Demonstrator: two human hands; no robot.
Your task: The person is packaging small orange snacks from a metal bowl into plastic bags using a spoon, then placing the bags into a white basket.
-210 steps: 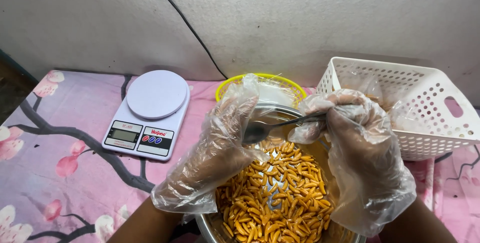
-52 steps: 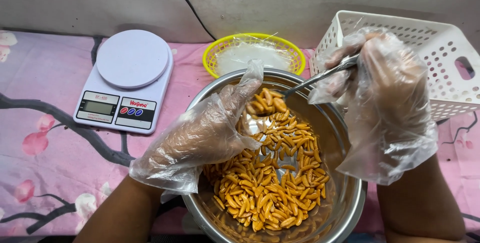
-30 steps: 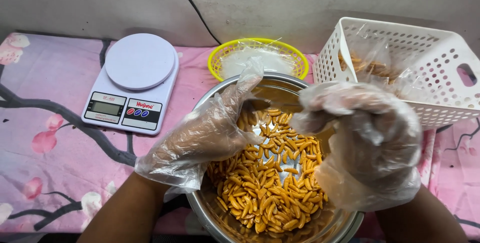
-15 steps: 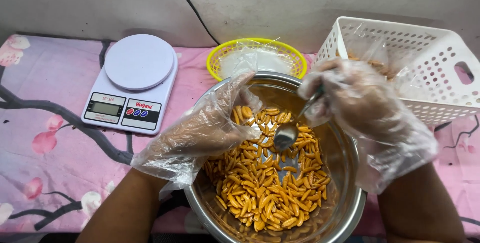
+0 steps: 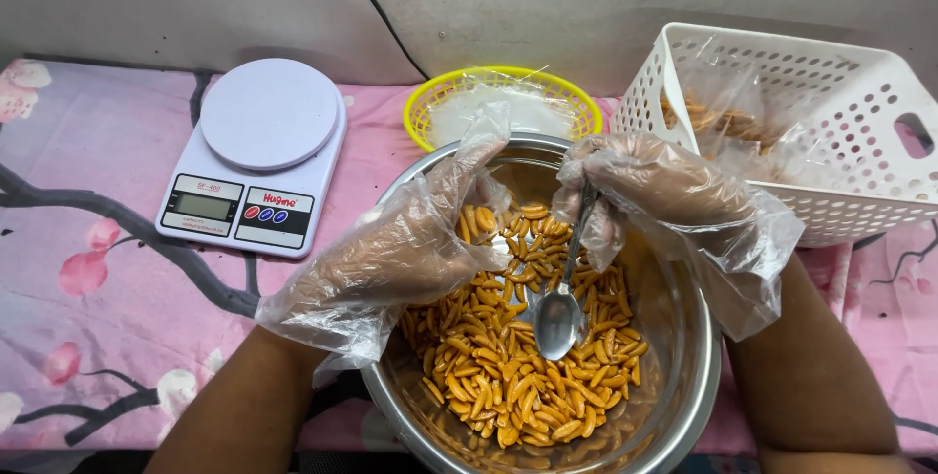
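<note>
Since a moment ago my right hand [image 5: 674,200] has lowered the spoon [image 5: 559,318], gripped by its handle, onto the orange snacks [image 5: 508,376] in the steel bowl [image 5: 684,406], while my left hand [image 5: 391,259] rests open on the rim, nothing scooped yet.

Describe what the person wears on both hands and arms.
The left hand and the right hand each wear a loose, clear, crinkled plastic glove, baggy at the wrist with the cuff flaring open. Both forearms are bare: no sleeves, watch or jewellery in view.
</note>
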